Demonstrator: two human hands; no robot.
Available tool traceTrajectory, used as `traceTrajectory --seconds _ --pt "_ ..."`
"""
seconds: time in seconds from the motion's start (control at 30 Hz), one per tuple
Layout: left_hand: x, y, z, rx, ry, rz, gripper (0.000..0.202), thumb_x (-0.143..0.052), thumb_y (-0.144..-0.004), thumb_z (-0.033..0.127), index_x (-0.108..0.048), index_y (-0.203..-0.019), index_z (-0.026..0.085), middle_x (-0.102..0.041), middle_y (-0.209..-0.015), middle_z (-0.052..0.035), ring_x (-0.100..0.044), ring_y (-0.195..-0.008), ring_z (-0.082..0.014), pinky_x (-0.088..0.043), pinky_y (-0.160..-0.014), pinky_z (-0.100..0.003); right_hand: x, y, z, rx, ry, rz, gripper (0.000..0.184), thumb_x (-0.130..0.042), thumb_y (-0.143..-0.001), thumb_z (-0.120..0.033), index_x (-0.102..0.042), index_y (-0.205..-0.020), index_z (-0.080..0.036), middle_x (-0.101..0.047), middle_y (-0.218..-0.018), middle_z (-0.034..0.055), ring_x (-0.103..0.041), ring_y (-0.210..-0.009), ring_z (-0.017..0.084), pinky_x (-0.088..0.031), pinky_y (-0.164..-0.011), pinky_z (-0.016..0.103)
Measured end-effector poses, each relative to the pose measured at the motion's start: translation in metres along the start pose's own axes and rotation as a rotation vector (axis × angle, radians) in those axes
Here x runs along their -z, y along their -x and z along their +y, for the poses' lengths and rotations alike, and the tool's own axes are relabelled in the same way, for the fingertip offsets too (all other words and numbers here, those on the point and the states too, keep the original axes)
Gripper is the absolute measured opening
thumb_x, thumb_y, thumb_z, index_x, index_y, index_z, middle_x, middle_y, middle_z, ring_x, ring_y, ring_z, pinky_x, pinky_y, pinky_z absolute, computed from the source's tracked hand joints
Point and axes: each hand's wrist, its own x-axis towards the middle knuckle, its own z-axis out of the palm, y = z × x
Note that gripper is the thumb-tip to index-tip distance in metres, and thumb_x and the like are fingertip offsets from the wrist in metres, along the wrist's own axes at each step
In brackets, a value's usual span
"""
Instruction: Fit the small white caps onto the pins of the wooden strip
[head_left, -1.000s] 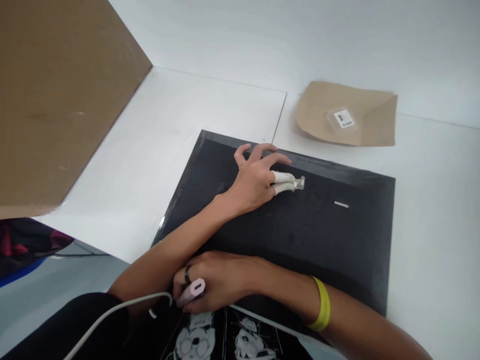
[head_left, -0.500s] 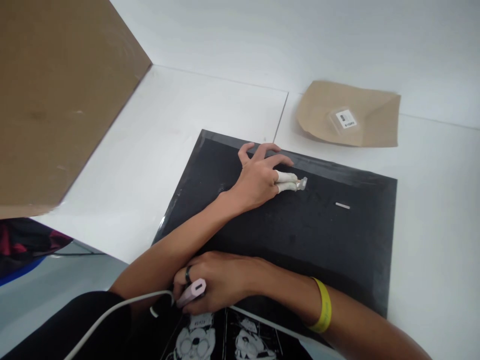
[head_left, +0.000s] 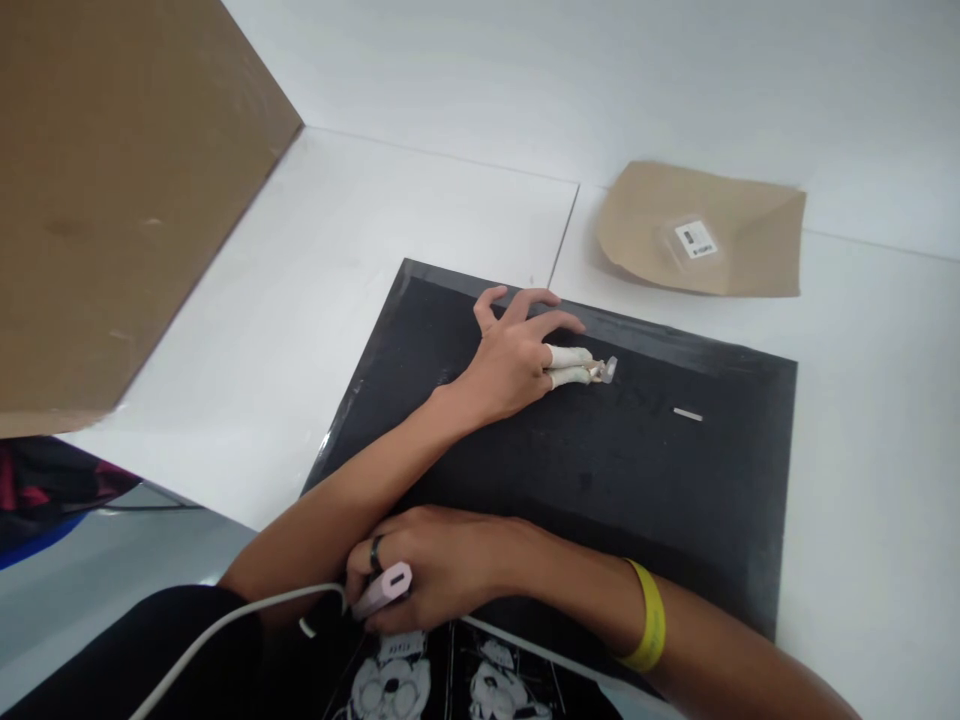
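Note:
My left hand (head_left: 508, 358) rests over the black mat (head_left: 720, 500), white finger cots (head_left: 568, 356) on its thumb and index finger. Those two fingertips pinch a small translucent piece (head_left: 610, 370); the other fingers are bent and spread. Closer to my body, my right hand (head_left: 442, 565) is closed around a pale pink handheld device (head_left: 384, 590) with a dark slot in its end. A white cable (head_left: 217, 632) runs near the device; its connection is hidden. On the mat to the right of the left hand lies a short pale strip (head_left: 688, 414).
A brown paper sheet (head_left: 765, 240) lies behind the mat, bearing a clear case (head_left: 694, 242) with a white printed label. A large brown board (head_left: 135, 200) stands at the left. The table (head_left: 345, 210) is white.
The translucent piece at my left fingertips has tilted slightly. Both hands otherwise hold nearly the same positions, and the view has shifted a little.

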Motion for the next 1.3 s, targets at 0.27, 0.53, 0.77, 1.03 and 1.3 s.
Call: traceTrajectory --seconds 0.27,0.53,0.77,1.03,1.3 --pt "0.004 0.0 0.0 -0.071 0.019 0.05 0.016 -0.069 -0.1 0.041 -0.085 -0.096 0.037 -0.077 -0.128 -0.0033 -0.052 -0.141 -0.0294 -0.012 -0.118 -0.058 0.001 0.0 -0.002 -0.013 -0.003 -0.009 0.013 -0.07 -0.092 -0.02 -0.065 -0.103 -0.018 -0.066 -0.096 -0.0006 -0.062 -0.089 0.012 -0.047 -0.086 0.02" --pt "0.012 0.004 -0.004 -0.082 0.02 0.08 0.015 -0.072 -0.097 0.043 -0.085 -0.093 0.035 -0.076 -0.131 -0.0035 -0.051 -0.142 -0.0292 -0.014 -0.118 -0.055 0.001 0.0 -0.002 0.001 -0.018 0.0 0.012 -0.071 -0.091 -0.018 -0.065 -0.102 -0.017 -0.065 -0.1 0.0007 -0.062 -0.093 0.013 -0.048 -0.09 0.021" --pt "0.028 0.016 0.006 0.035 0.252 0.203 0.008 -0.08 -0.092 0.037 -0.085 -0.095 0.032 -0.077 -0.119 -0.004 -0.059 -0.119 -0.0247 -0.035 -0.108 -0.048 0.0 0.001 -0.003 -0.015 -0.023 0.0 0.011 -0.07 -0.092 -0.019 -0.065 -0.102 -0.019 -0.068 -0.103 -0.0001 -0.063 -0.093 0.012 -0.047 -0.087 0.02" --pt "0.05 0.035 0.009 0.299 1.081 0.338 0.033 -0.088 -0.078 0.059 -0.081 -0.084 0.026 -0.07 -0.11 -0.0033 -0.067 -0.095 -0.0154 -0.058 -0.086 -0.035 -0.002 0.001 -0.003 0.016 -0.017 0.061 0.013 -0.072 -0.089 -0.014 -0.067 -0.101 -0.017 -0.068 -0.103 0.0015 -0.064 -0.094 0.012 -0.05 -0.09 0.02" --pt "0.057 0.043 0.001 0.392 1.15 0.322 0.054 -0.061 -0.091 0.077 -0.074 -0.115 0.03 -0.071 -0.134 -0.0063 -0.068 -0.11 -0.0211 -0.058 -0.092 -0.04 -0.009 0.002 -0.003 -0.013 -0.023 0.166 0.016 -0.076 -0.087 -0.014 -0.067 -0.098 -0.02 -0.068 -0.101 0.0005 -0.063 -0.091 0.011 -0.051 -0.089 0.021"
